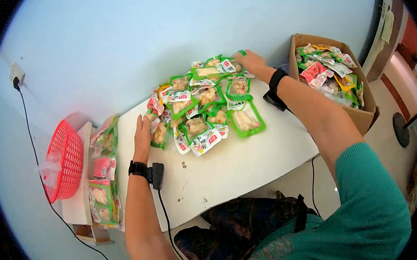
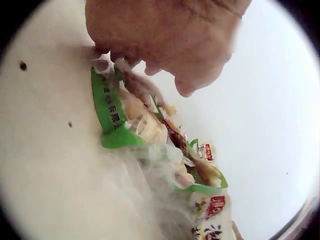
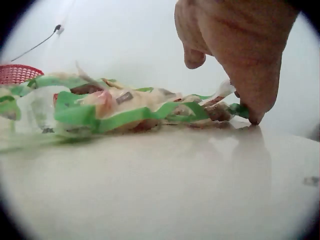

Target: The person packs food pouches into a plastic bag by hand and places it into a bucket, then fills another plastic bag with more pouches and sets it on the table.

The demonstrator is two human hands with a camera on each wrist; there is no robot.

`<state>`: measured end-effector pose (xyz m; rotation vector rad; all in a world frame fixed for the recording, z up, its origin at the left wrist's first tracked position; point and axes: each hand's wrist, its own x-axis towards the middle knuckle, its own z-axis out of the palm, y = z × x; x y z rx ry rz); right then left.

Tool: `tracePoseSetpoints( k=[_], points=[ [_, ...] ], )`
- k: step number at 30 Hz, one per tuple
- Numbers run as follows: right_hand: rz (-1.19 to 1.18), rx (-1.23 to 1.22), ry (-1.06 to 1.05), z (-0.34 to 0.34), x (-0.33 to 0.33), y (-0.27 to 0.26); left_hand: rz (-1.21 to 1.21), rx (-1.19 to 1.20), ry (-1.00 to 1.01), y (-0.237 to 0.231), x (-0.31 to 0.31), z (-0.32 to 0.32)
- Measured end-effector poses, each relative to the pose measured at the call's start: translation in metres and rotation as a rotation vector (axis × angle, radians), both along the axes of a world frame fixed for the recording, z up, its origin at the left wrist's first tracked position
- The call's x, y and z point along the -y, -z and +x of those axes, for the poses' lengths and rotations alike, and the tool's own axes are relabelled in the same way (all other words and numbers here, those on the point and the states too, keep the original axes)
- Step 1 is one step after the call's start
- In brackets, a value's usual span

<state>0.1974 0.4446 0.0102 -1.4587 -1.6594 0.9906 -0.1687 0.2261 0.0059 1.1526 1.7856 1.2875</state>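
A heap of vacuum-sealed food packets (image 1: 196, 126) with green edges and pale contents lies on the white table (image 1: 174, 200). My left hand (image 1: 142, 139) stands at the heap's left side, its fingers fairly straight against the outer packets. The left wrist view shows that hand (image 2: 165, 40) above a green-edged packet (image 2: 145, 127). At the far right end of the heap is my right hand (image 1: 253, 65). In the right wrist view this hand (image 3: 240, 55) points downward, a fingertip at the tabletop beside a packet's green corner (image 3: 239, 110). One flat packet (image 1: 246, 120) lies at the heap's near right.
A cardboard box (image 1: 369, 114) full of similar packets stands at the table's right. On the left, a red plastic basket (image 1: 68, 161) leans beside more packets (image 1: 102, 195). The wall (image 1: 163, 31) rises behind the table. Cables (image 1: 165, 215) trail from both wrist cameras.
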Motion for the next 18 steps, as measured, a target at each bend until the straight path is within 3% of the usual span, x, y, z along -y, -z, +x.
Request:
tracePoseSetpoints(
  k=[3, 6, 8, 11, 18],
  points=[
    [0.098, 0.155, -0.129, -0.005, -0.006, 0.004, 0.013, 0.051, 0.062, 0.002, -0.019, 0.009],
    [0.202, 0.269, -0.144, -0.013, 0.002, 0.005, 0.023, -0.248, 0.102, 0.003, -0.036, 0.018],
    [0.223, 0.301, -0.19, -0.019, -0.004, 0.01, 0.118, -0.244, 0.114, 0.004, -0.034, 0.029],
    [0.137, 0.196, -0.27, -0.038, -0.003, 0.012, 0.156, -0.273, 0.158, 0.015, -0.041, 0.024],
    [0.17, 0.263, -0.357, -0.055, 0.006, 0.004, 0.187, -0.402, 0.201, 0.012, -0.043, 0.037]
  ],
)
